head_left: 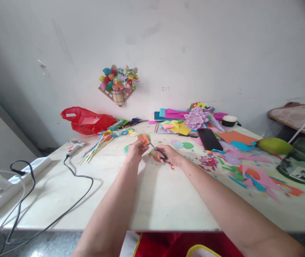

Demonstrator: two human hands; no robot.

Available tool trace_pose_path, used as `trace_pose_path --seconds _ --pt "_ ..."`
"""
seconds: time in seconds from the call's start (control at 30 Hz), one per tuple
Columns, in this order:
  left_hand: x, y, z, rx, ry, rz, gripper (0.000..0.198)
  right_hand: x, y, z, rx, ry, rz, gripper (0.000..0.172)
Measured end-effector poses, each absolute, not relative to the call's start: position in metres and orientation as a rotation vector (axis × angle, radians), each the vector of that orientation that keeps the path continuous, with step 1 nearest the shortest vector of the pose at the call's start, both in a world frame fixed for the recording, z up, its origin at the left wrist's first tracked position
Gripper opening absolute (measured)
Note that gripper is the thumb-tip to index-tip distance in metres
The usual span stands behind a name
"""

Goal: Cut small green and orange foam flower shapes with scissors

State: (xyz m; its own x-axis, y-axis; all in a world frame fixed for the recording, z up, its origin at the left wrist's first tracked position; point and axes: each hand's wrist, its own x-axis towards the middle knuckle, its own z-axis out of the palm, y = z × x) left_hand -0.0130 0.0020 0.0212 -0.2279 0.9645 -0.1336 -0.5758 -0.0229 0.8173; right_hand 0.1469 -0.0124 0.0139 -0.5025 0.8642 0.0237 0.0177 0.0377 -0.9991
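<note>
My left hand [135,150] pinches a small orange paper piece [143,138] above the white table [152,200]. My right hand [168,155] is closed round black-handled scissors [156,149], whose blades point up-left into the orange piece. Small green and orange paper cut-outs [187,145] lie on the table just beyond both hands.
A dark phone [209,139] lies right of the hands among coloured paper sheets and a purple paper flower [196,118]. Paper scraps [249,171] cover the right side. A red plastic bag [86,120], coloured sticks [96,146], a power strip [5,185] and black cable [72,171] are left. A paper flower basket [118,82] hangs on the wall.
</note>
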Motion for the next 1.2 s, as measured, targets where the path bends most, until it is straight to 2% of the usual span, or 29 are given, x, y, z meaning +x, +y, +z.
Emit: trace_pose_path --seconds 1.2 --pt "-0.004 -0.001 0.025 0.471 0.932 1.551 0.012 0.141 0.001 -0.003 -0.873 -1.555 1.476 0.029"
